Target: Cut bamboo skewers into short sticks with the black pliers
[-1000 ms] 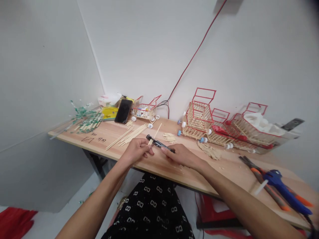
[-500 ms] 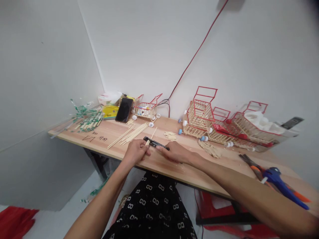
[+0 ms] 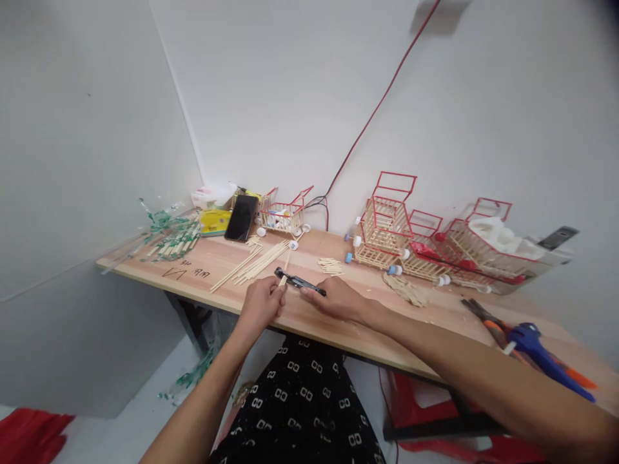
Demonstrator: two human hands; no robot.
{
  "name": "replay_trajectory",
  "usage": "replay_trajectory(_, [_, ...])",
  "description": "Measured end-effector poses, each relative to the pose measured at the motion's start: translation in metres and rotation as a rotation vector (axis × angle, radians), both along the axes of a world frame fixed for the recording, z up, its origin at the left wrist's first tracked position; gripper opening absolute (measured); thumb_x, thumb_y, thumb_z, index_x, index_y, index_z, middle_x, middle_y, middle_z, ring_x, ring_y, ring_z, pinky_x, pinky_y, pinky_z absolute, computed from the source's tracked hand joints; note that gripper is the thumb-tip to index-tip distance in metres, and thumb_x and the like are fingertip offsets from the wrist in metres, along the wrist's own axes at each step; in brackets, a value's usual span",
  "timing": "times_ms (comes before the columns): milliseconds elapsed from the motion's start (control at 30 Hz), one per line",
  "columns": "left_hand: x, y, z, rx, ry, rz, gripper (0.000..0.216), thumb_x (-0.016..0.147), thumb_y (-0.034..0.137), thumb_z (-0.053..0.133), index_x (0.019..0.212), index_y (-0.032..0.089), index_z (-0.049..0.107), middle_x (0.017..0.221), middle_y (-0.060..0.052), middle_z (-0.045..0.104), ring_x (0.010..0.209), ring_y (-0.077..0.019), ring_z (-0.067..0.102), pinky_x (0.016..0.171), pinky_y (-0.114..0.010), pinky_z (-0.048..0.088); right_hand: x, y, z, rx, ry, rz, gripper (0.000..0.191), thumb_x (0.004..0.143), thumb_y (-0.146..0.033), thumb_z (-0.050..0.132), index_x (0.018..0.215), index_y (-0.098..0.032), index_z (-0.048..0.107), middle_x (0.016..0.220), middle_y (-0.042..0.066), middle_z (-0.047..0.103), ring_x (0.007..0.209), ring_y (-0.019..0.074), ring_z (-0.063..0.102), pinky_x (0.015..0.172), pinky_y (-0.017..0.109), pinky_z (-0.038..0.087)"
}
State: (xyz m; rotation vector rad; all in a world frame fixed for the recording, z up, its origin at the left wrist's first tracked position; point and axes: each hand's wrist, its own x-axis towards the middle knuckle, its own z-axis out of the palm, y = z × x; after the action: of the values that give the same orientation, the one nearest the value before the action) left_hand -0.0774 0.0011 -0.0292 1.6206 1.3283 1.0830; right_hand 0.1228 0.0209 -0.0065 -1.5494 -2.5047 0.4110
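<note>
My left hand (image 3: 264,300) is closed, pinching thin wooden sticks (image 3: 284,280) near the table's front edge. One of them pokes up past the fingertips, across the head of a small pair of dark metal clippers (image 3: 302,283). My right hand (image 3: 338,298) wraps round the clippers' handle with the thumb on top. Whether the jaws press on the stick is too small to tell. Just behind my left hand lie long loose sticks (image 3: 261,263). A small pile of short cut sticks (image 3: 331,265) is beyond my right hand.
Stick-built carts with red handles (image 3: 387,222) stand along the wall at the right, and a smaller cart (image 3: 283,219) at the back. A phone (image 3: 241,218) leans by a yellow packet (image 3: 215,222). Wrapped sticks (image 3: 174,238) lie left; a blue-handled tool (image 3: 541,354) lies right.
Both hands have shifted slightly left and down in the view with the clippers. The stick's upright end now leans less to the right. The view itself has moved a little.
</note>
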Motion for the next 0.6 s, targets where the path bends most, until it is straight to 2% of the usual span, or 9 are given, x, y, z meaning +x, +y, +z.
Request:
replay_trajectory(233, [-0.016, -0.001, 0.008, -0.056, -0.007, -0.080, 0.027, 0.078, 0.036, 0.055, 0.058, 0.019, 0.052, 0.042, 0.002, 0.056, 0.034, -0.0100, 0.047, 0.042, -0.020, 0.035, 0.006, 0.005, 0.011, -0.097, -0.091, 0.011, 0.076, 0.084, -0.078, 0.025, 0.058, -0.015, 0.058, 0.055, 0.005, 0.054, 0.048, 0.0109, 0.038, 0.048, 0.026, 0.022])
replay_trajectory(400, [-0.044, 0.016, 0.013, -0.005, 0.043, 0.087, 0.027, 0.078, 0.040, 0.052, 0.064, 0.018, 0.054, 0.053, -0.001, 0.062, 0.045, -0.0134, 0.055, 0.047, -0.022, 0.039, 0.022, -0.008, 0.018, -0.075, -0.139, 0.056, 0.069, 0.086, -0.074, 0.030, 0.065, -0.015, 0.061, 0.060, 0.006, 0.060, 0.051, 0.0130, 0.045, 0.049, 0.026, 0.023])
replay_trajectory(500, [-0.044, 0.034, 0.019, 0.082, 0.176, 0.109, 0.025, 0.078, 0.036, 0.052, 0.062, 0.017, 0.056, 0.061, -0.003, 0.064, 0.056, -0.0154, 0.059, 0.054, -0.024, 0.040, 0.034, -0.017, 0.016, 0.028, -0.109, 0.083, 0.061, 0.087, -0.068, 0.036, 0.068, -0.016, 0.062, 0.065, 0.007, 0.064, 0.056, 0.0155, 0.050, 0.052, 0.027, 0.026])
replay_trajectory(600, [-0.028, 0.048, 0.025, 0.141, 0.440, 0.124, 0.024, 0.078, 0.031, 0.052, 0.059, 0.017, 0.056, 0.061, -0.003, 0.061, 0.063, -0.0173, 0.058, 0.058, -0.025, 0.037, 0.046, -0.017, 0.012, 0.120, 0.087, 0.021, 0.055, 0.091, -0.060, 0.036, 0.067, -0.016, 0.060, 0.064, 0.006, 0.064, 0.058, 0.0162, 0.054, 0.056, 0.026, 0.031])
